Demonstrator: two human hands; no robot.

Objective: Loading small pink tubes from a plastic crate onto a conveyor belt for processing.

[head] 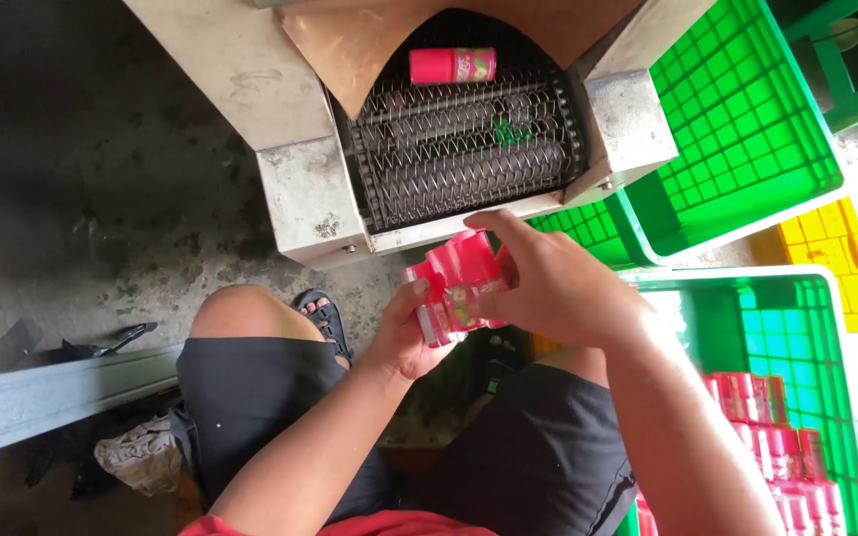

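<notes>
Both hands are up front, knees in black shorts below them, and they're busy. Left hand (404, 333) cups a small cluster of pink cans (454, 288) from underneath, fingers wrapped round the near side; right hand (548, 288) is clamped over the top and far side, thumb pressing down. So neither hand is free, both closed on that same bundle, held in the air just off the front lip of the steel conveyor machine (300, 189). Up on the wire mesh belt (459, 159), one more pink can (452, 66) lies on its side near the back, under the curved hood. Off at the right edge, a green crate (796, 328) already has rows of pink cans (777, 437) packed along its near side, and another green crate (747, 129) stands beyond it with nothing showing inside. Looks like the gathering step: cans squared up into a handful. Next move, by my read, calls for a firm two-handed carry across to the right without letting the cluster splay.
</notes>
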